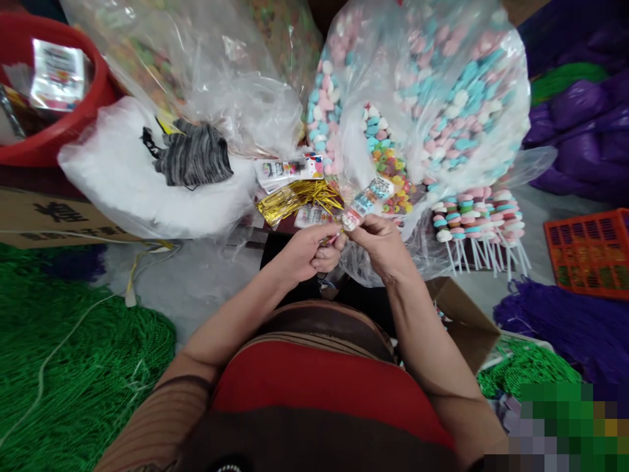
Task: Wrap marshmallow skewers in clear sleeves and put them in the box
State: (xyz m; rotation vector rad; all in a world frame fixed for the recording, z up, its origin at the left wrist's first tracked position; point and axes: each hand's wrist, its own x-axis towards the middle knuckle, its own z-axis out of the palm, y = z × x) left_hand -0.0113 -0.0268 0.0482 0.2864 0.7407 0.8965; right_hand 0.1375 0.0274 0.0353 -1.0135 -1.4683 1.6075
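Both hands meet in the middle of the view around a small printed clear candy packet [371, 196], tilted with its top up to the right. My left hand [319, 250] is closed at the packet's lower, gathered end; a small pinkish bit shows between its fingers, too small to name. My right hand [383, 244] pinches the same end from the right with thumb and fingers. Just beyond my left hand lie a bundle of gold twist ties [299, 200] and a stack of flat printed packets [287, 170].
Large clear bags of pink, blue and white marshmallows [462, 98] and ring-shaped gummies [393, 174] stand behind. Right are marshmallow skewers [479, 213] and an orange crate [587, 252]; left, a red tub [95, 98], grey striped fabric [194, 154] and green cords [73, 354].
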